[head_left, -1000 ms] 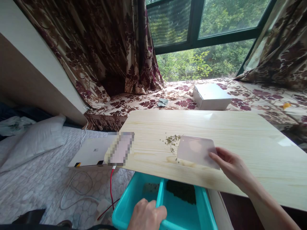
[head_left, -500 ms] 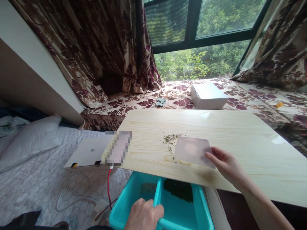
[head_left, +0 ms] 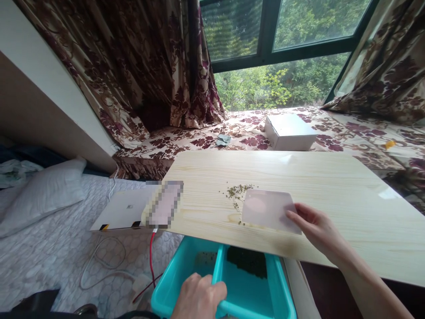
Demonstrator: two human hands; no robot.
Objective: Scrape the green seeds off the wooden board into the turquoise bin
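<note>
My right hand pinches the right edge of a pale, translucent scraper sheet, held low over the wooden table. Beside the sheet's left edge lies a scatter of small dark grains, with a few loose ones below. At the table's near edge, my left hand is closed round the divider of a turquoise two-compartment bin. A mass of dark green-black bits sits in the bin's right compartment; the left one shows a few specks. My left fingertips are partly hidden.
A blurred-out phone-like object with a red cable lies at the table's left end, near a white box on the bed. Another white box and a grey cloth rest on the window seat behind.
The sheet and my right hand have shifted very slightly to the right. My left hand stays on the bin divider, and the grains look the same.
</note>
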